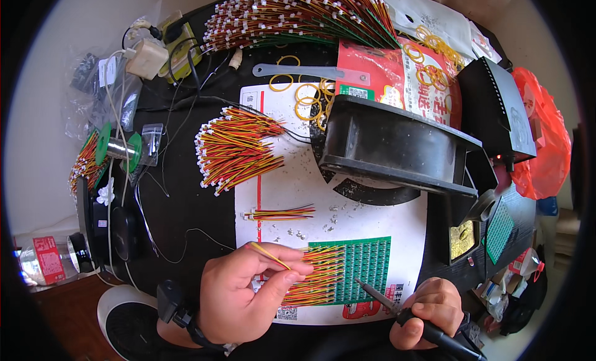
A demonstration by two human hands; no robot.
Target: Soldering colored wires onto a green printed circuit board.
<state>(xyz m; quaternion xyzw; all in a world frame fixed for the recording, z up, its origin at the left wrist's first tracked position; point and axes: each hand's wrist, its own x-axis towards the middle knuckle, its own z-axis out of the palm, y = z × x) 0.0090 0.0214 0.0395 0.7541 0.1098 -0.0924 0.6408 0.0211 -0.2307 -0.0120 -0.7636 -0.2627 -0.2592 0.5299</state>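
My left hand [239, 292] is closed in a pinch on a thin wire lead [268, 255] with yellow and dark strands, over the left side of a green circuit board panel [372, 268]. Rows of red, yellow and black wire leads [316, 280] stick out leftward from that panel. In my right hand [434, 308] is a soldering iron [428, 327], its tip pointing up and left over the panel's middle. A few loose leads [279, 213] lie just beyond the panel on the white sheet [397, 221].
A pile of wire leads [239, 150] lies farther back, and a larger bundle [298, 19] at the far edge. A black fan-like housing [397, 146] stands right of centre, near a black box [496, 109]. At left is a solder spool [118, 150]; a yellow sponge [462, 240] sits at right.
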